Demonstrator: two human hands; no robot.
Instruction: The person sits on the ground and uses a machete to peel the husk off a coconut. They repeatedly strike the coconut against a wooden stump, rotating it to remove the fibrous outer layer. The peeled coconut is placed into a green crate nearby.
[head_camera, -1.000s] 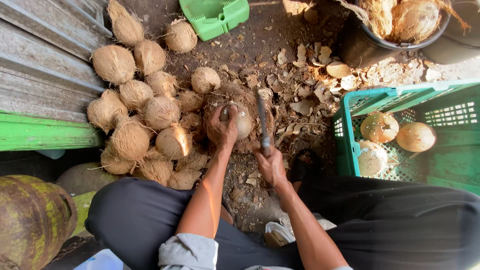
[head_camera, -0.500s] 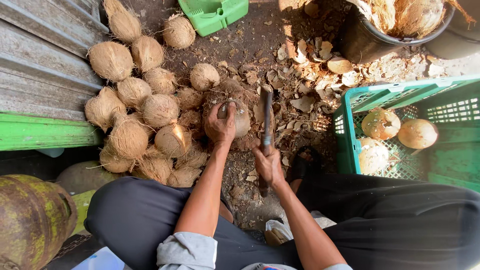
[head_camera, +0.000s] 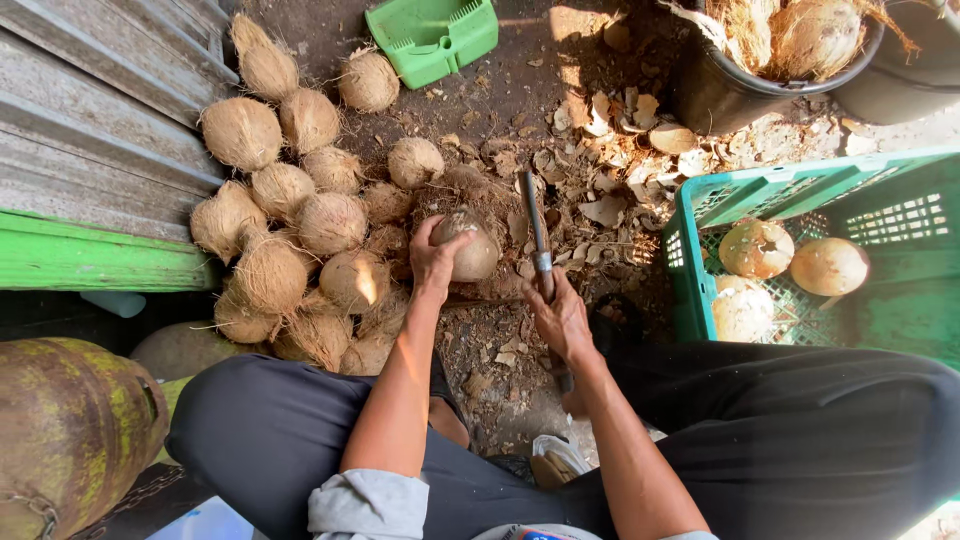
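On the dirt floor between my knees, I see one round brown coconut (head_camera: 466, 245), partly stripped of husk, resting on the ground amid loose fibre. My left hand (head_camera: 432, 262) is wrapped around its left side, fingers curled over the top. Just to the right of the nut, not touching it as far as I can tell, stands one long dark metal blade with a handle (head_camera: 541, 250), its tip pointing away from me; my right hand (head_camera: 562, 320) is closed around the handle end.

Left of the nut I count about fourteen fibrous tan husked coconuts in a heap (head_camera: 290, 230) against a grey corrugated wall (head_camera: 90, 130). Pale husk chips (head_camera: 610, 170) litter the ground beyond the blade. To the right sits one green plastic crate (head_camera: 690, 250) holding three pale peeled coconuts (head_camera: 757, 248). Farther off I see one black bucket (head_camera: 720, 95) with husky coconuts inside, and one green plastic scoop (head_camera: 430, 35).
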